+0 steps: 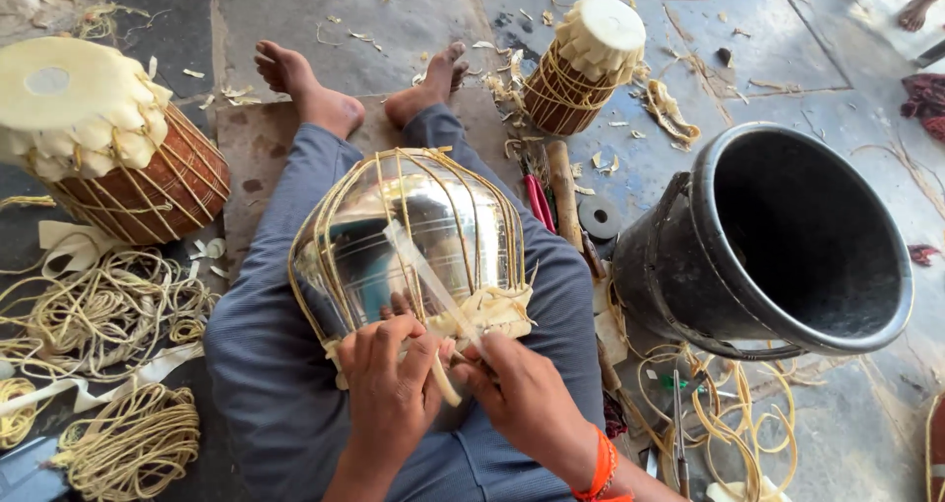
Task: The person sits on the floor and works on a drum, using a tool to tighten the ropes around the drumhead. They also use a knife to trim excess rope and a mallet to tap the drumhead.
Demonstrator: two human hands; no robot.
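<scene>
Item: steel drum shell (pixel 413 231), laced with pale straps, resting on my lap. My left hand (pixel 389 384) closed on the shell's near rim and a strap (pixel 433 285); my right hand (pixel 527 394) pinching the same strap beside it. Nearby: wooden drum (pixel 108 138) at left, small drum (pixel 586 64) ahead, black bucket (pixel 778 241) at right, cord coils (pixel 108 315) on the floor.

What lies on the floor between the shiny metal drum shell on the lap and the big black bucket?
In the head view: a wooden stick, a red-handled tool and a dark disc.
</scene>
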